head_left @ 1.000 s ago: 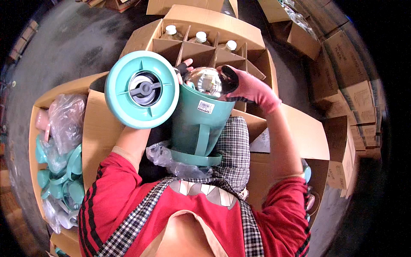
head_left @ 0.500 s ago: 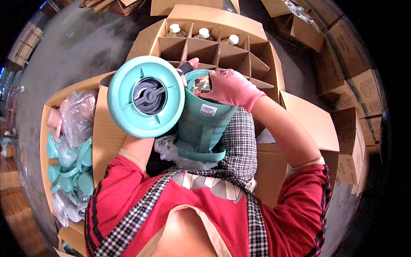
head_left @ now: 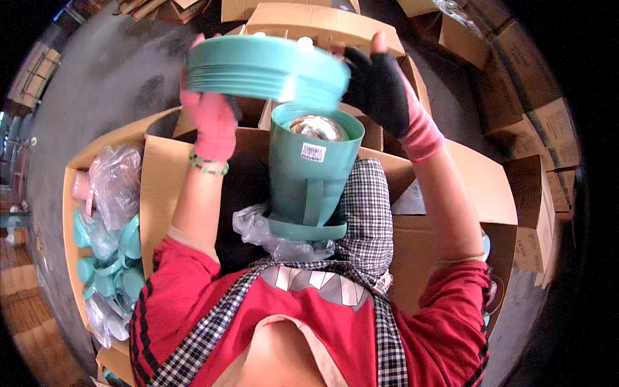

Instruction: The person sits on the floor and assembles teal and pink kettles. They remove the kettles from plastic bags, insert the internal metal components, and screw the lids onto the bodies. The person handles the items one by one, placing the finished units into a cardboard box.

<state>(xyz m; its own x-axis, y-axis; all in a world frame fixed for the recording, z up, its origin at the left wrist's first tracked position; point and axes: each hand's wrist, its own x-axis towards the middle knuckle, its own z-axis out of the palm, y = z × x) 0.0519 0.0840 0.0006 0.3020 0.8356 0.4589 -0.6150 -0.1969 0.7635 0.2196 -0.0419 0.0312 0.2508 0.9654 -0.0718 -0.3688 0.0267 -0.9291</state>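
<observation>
A teal jug body (head_left: 313, 174) stands upright on my lap, with a plain handle and a white barcode label on its side. Inside its open mouth shows the domed, shiny silver top of a liner (head_left: 316, 128). Above the mouth, the wide round teal lid (head_left: 264, 71) is tilted edge-on, blurred by motion, its ribbed side facing me. My left hand (head_left: 211, 116), in a pink and black glove, grips the lid's left edge. My right hand (head_left: 380, 93) is at the lid's right edge, thumb spread up and fingers apart; its fingertips are partly blurred, so contact is unclear.
A divided carton (head_left: 322, 16) with white-capped bottles stands ahead, partly behind the lid. On the left, a carton (head_left: 71, 258) holds teal parts (head_left: 103, 277) and a plastic bag (head_left: 116, 180). Crumpled clear plastic (head_left: 271, 235) lies by the jug's base. Stacked cartons (head_left: 522, 116) line the right.
The lid has moved right and swung from face-on to edge-on above the jug. My right hand has left the jug's mouth and risen to the right, uncovering the silver liner.
</observation>
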